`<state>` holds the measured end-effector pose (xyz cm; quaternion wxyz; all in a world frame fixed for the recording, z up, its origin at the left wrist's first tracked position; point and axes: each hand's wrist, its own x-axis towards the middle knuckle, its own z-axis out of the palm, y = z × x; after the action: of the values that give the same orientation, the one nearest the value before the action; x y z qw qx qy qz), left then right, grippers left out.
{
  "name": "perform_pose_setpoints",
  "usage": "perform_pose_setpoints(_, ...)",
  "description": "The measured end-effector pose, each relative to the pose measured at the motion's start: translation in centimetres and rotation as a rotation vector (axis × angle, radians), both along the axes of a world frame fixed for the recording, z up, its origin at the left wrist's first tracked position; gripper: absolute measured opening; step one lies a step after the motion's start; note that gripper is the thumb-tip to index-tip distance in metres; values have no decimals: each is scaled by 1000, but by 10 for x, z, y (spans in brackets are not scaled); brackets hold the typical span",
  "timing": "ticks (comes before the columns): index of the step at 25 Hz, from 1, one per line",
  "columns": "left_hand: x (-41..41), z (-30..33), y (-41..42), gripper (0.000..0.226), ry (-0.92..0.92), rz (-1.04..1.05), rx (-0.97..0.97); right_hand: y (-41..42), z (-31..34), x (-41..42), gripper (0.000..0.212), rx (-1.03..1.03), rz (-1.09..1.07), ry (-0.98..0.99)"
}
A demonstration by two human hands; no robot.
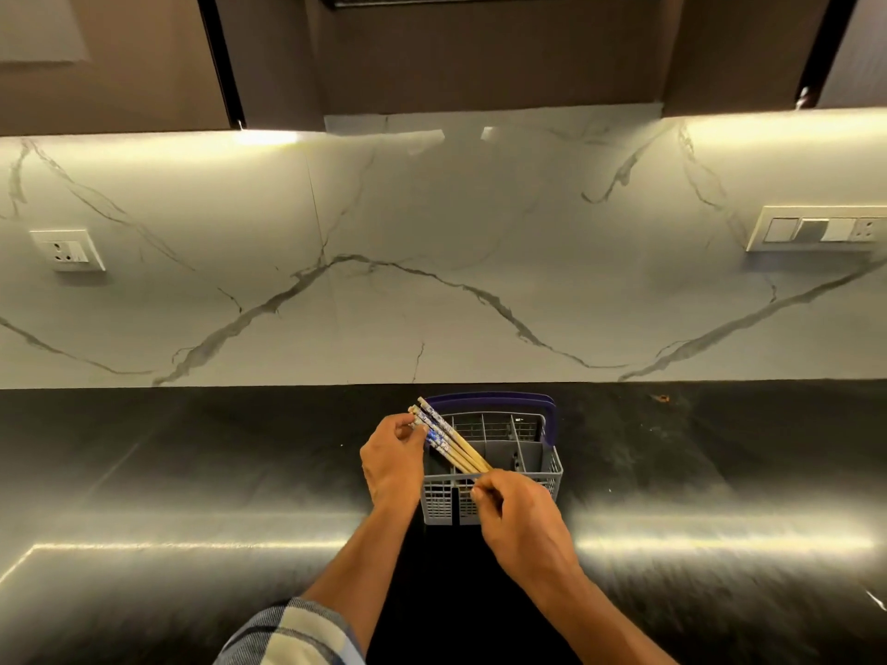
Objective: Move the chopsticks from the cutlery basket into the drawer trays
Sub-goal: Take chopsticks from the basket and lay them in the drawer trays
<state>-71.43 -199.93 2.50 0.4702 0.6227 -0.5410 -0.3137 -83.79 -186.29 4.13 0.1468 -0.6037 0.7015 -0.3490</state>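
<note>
A grey cutlery basket [537,472] with a purple handle stands on the dark counter, close to the marble backsplash. A bundle of several wooden chopsticks [451,441] with blue-and-white patterned tops lies slanted over the basket's left side. My left hand [391,455] holds the patterned upper ends between thumb and fingers. My right hand [516,508] pinches the plain lower tips at the basket's front rim. No drawer or tray shows in this view.
The glossy black counter [192,496] stretches left and right of the basket, with light reflections along its front. A wall socket [67,249] sits on the backsplash at left and a switch panel [816,230] at right. Dark cabinets hang overhead.
</note>
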Motion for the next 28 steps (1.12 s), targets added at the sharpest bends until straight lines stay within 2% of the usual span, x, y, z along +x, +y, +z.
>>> perform_pose_setpoints(13,1,13,-6,15,248,-94,48,16,-15,-8,10,154,-20,-121)
perform_pose_setpoints(17,10,26,-8,13,328,-123,0,17,-14,-13,6,143,-70,-153)
perform_pose_setpoints(22,29,78,-10,15,393,-203,-113,14,5,-19,6,85,-121,-217)
perform_pose_setpoints(23,34,90,-9,16,411,-221,-144,13,11,-20,8,61,-131,-254)
perform_pose_setpoints(26,43,124,0,16,429,-289,-241,8,32,-27,32,-25,-140,-366)
perform_pose_setpoints(28,45,145,7,14,415,-368,-281,3,48,-31,40,-55,-116,-380)
